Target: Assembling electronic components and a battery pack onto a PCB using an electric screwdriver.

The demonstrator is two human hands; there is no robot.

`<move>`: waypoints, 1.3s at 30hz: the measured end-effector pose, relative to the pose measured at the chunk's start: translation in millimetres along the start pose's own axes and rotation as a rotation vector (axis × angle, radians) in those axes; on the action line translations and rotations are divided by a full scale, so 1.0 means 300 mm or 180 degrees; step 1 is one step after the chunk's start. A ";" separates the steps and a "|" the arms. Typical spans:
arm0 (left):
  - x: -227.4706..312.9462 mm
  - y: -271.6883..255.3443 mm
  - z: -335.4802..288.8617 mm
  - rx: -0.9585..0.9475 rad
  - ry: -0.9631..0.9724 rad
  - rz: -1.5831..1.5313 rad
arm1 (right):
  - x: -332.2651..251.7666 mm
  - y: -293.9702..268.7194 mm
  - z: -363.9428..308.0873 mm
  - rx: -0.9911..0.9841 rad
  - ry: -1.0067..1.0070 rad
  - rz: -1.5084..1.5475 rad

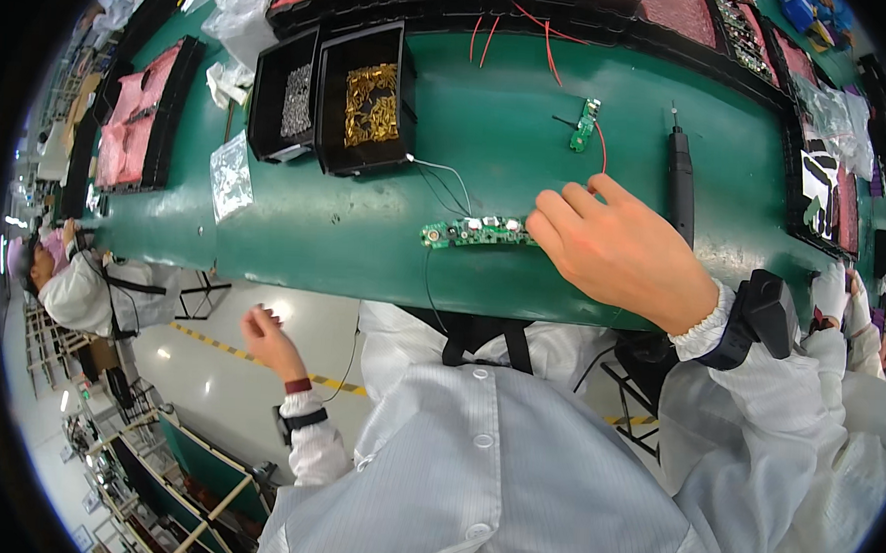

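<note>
A long, narrow green circuit board [475,232] lies across the bench in front of me, with small white and dark parts on it and thin wires running off. My right hand [620,248] is closed at its right end; the curled fingers cover that end, and their tips are hidden. My left hand [272,341] hangs off the bench over the floor, loosely curled, with its fingers slightly apart and no thing visible in it. Beyond my right hand lies a smaller green circuit board [585,125] with a red wire. A black pen-shaped electric screwdriver [681,179] rests to the right.
Two black bins hold small parts: silver ones [297,101] and brass-coloured ones [372,103]. A clear plastic bag [232,177] lies left of them. Black trays with pink lining [136,115] stand at left, back and right. Another person [87,283] sits at far left.
</note>
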State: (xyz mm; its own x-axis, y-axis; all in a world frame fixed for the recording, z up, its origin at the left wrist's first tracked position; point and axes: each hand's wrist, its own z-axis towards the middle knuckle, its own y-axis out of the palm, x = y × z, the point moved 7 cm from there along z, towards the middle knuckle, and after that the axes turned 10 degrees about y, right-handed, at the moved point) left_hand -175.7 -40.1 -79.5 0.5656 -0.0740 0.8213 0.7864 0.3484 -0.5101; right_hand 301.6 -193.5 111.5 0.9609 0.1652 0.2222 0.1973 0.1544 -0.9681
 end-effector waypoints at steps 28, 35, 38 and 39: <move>1.158 0.541 -0.291 -0.2612 0.3337 -0.0896 | -0.025 -0.027 0.035 -0.0458 0.0293 -0.0227; 1.020 0.392 -0.200 -0.2423 0.2807 -0.0746 | 0.192 -0.008 -0.164 0.0015 0.3001 0.2656; 0.936 0.402 -0.167 -0.2821 0.2057 -0.0832 | 0.177 0.029 -0.181 0.0136 0.3080 0.2557; 0.906 0.397 -0.153 -0.2684 0.2059 -0.0746 | 0.170 0.050 -0.174 0.0060 0.3007 0.2416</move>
State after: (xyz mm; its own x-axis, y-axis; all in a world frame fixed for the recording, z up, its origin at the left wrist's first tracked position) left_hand 83.1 -61.5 71.1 0.2089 -0.6189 0.7571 0.6697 -0.4736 -0.5720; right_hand 363.9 -233.6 102.3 0.5955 -0.5549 -0.5808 -0.4731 0.3421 -0.8119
